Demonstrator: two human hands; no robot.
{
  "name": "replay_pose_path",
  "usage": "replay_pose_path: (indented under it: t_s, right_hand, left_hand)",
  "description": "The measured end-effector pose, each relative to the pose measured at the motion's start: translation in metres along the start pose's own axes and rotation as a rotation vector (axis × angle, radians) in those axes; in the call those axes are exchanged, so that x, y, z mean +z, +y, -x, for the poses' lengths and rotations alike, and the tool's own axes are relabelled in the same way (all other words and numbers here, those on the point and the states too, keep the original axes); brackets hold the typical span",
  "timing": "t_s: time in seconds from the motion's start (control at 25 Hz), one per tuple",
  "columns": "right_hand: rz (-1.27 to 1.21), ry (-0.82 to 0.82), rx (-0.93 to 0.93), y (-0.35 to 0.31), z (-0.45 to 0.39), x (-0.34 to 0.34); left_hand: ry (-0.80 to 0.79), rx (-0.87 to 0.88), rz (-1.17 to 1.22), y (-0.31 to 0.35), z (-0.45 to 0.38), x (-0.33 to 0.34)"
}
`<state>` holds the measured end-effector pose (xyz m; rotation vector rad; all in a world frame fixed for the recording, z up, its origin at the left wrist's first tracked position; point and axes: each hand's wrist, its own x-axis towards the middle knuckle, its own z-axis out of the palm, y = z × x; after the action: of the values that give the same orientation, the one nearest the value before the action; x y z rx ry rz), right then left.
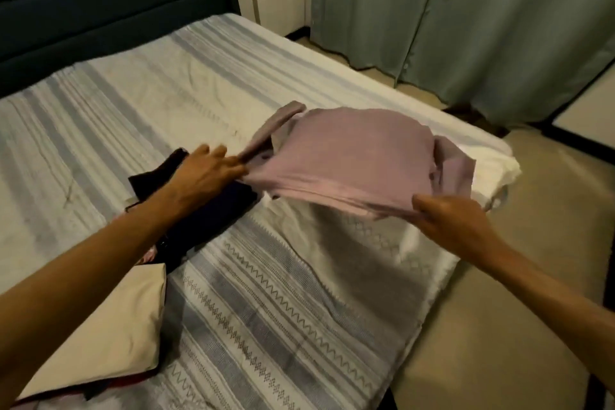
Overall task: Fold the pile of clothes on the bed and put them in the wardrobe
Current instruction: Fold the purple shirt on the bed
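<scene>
We hold a folded lilac shirt (359,160) lifted above the bed (259,293), stretched between both hands a little past the middle of the view toward 1 o'clock. Our left hand (203,173) grips its left edge, though motion blur keeps us from telling exactly how the fingers (233,165) close on the cloth. Our right hand (449,213) pinches the near right corner, with the thumb on top and the other fingers hidden beneath the fabric. The shirt sags slightly between the two grips, and a sleeve or collar part sticks out at its far left edge, toward 12 o'clock.

Under our left forearm, at about 9 o'clock from the shirt, a dark garment (213,216) lies crumpled on the bed. Closer to us, at 7 o'clock, a beige folded piece (109,326) rests on the bed with bits of red and dark fabric showing at its near edge.

The bed wears a striped grey and cream cover with zigzag bands. A dark padded headboard (100,0) stands at 11 o'clock, and grey-green curtains (482,27) hang at 1 o'clock beyond the bed's far corner. Beige flooring (499,326) shows at 4 o'clock.
</scene>
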<state>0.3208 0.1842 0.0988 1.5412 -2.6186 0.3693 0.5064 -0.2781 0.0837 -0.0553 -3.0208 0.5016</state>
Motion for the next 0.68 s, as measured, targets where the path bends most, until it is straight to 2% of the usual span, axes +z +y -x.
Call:
replay_pose_path:
  t_s: [0.12,0.24,0.28,0.4,0.48,0.56,0.68]
  right_hand:
    - [-0.161,-0.15,0.014,-0.042,0.089,0.171]
    - [-0.151,-0.286,-0.035,-0.096,0.156,0.285]
    - [-0.136,-0.351,-0.045,-0.119,0.176,0.311]
    - [-0.107,-0.469,-0.089,-0.197,0.234,0.365]
    - [-0.124,-0.605,-0.112,-0.24,0.266,0.378]
    - [-0.119,-0.703,-0.116,-0.258,0.27,0.372]
    - [-0.111,-0.78,-0.106,-0.27,0.26,0.357]
  left_hand:
    - [-0.313,-0.091,0.072,0.06,0.088,0.132]
    - [-0.595,-0.079,0.052,0.112,0.166,0.234]
    - [-0.582,-0.067,0.018,0.127,0.193,0.259]
    - [-0.268,-0.087,-0.007,0.145,0.264,0.308]
    - [-0.166,-0.133,0.02,0.152,0.299,0.311]
    - [-0.184,-0.194,0.083,0.163,0.313,0.305]
    - [-0.307,-0.463,0.328,0.204,0.319,0.273]
